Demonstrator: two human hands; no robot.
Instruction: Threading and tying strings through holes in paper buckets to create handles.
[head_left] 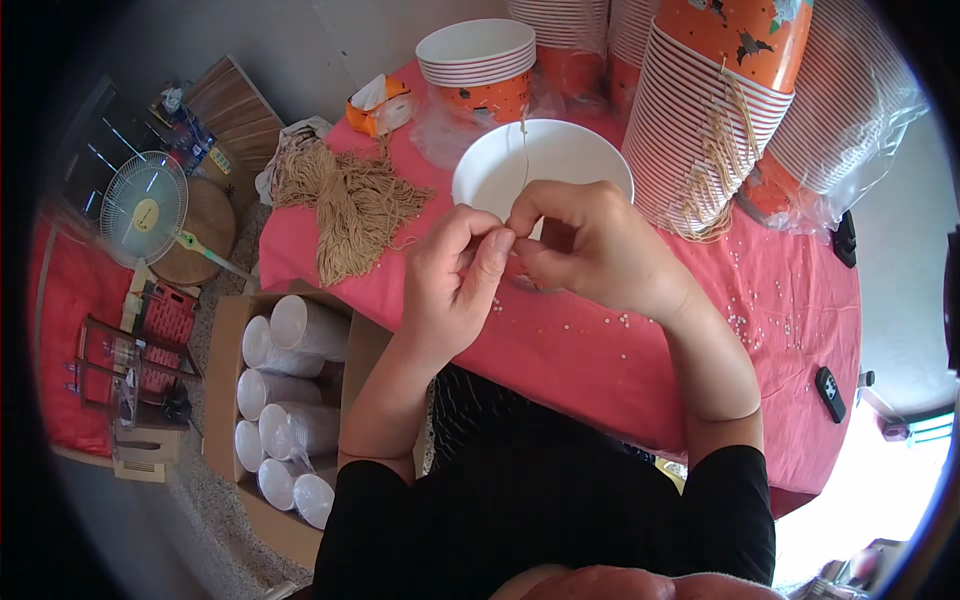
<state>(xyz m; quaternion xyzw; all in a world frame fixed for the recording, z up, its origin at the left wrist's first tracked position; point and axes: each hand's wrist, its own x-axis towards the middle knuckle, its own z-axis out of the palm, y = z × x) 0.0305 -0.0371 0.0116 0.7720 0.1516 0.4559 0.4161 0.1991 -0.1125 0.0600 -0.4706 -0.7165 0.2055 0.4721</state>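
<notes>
My left hand [452, 285] and my right hand [598, 245] meet fingertip to fingertip over the near side of a white-lined paper bucket [590, 150]. Both are closed in a pinch on a thin tan string [526, 150], which runs up from between the fingers past the bucket's far rim. The string's end is hidden in the fingertips. A bundle of tan strings [360, 205] lies on the table left of the bucket. More cut strings [725, 150] hang down the side of a tall stack of orange-patterned buckets [665, 110] to the right.
Small white round bits [740, 325] lie scattered over the pink tablecloth [560, 350]. A black remote [830, 394] sits near the right edge. Behind stand short nested buckets [478, 65] and an orange tissue pack [380, 105]. A carton [222, 385] of wrapped white cups [300, 430] stands at left.
</notes>
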